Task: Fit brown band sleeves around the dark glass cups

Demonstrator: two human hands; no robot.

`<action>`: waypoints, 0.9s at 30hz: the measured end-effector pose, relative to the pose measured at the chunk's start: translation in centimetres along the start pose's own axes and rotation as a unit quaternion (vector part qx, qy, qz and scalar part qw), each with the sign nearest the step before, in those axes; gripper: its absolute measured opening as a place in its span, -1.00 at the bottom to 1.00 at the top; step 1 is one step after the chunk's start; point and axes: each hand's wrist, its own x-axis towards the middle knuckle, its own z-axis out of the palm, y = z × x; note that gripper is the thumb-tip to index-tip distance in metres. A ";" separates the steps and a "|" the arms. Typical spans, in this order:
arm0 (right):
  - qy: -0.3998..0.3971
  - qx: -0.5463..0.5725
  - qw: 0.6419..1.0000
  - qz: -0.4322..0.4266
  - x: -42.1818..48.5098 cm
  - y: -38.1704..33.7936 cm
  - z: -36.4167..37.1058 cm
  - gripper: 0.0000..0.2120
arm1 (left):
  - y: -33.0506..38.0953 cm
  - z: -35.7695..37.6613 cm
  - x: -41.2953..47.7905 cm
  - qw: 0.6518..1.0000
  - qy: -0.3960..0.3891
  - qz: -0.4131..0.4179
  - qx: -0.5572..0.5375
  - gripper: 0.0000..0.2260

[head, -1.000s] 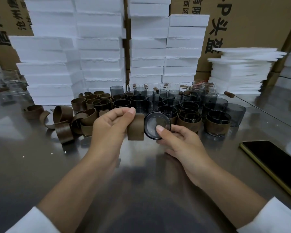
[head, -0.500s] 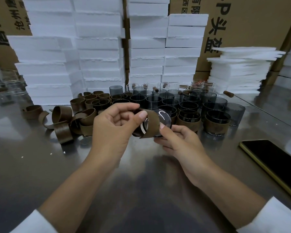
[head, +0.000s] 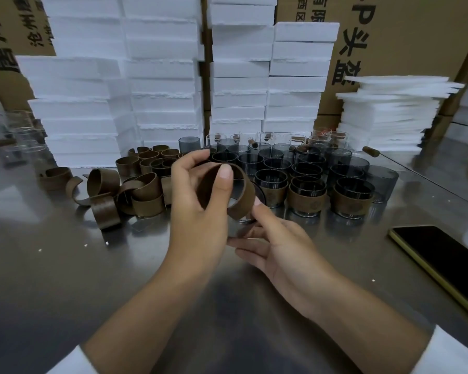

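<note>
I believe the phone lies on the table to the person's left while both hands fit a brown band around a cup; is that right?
Not quite. The head view shows the phone on the table to the person's right, not left. The rest stands: the left hand and right hand fit a brown band around a cup.

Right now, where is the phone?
In the head view, the phone lies flat on the steel table at the far right, screen dark, nearer than the sleeved cups and right of the right hand.
</note>
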 end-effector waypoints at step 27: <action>-0.007 0.118 0.992 -0.051 0.3 -0.7 0.0 -0.18 | -0.4 0.8 -1.2 0.993 -0.113 -0.035 0.030 -0.54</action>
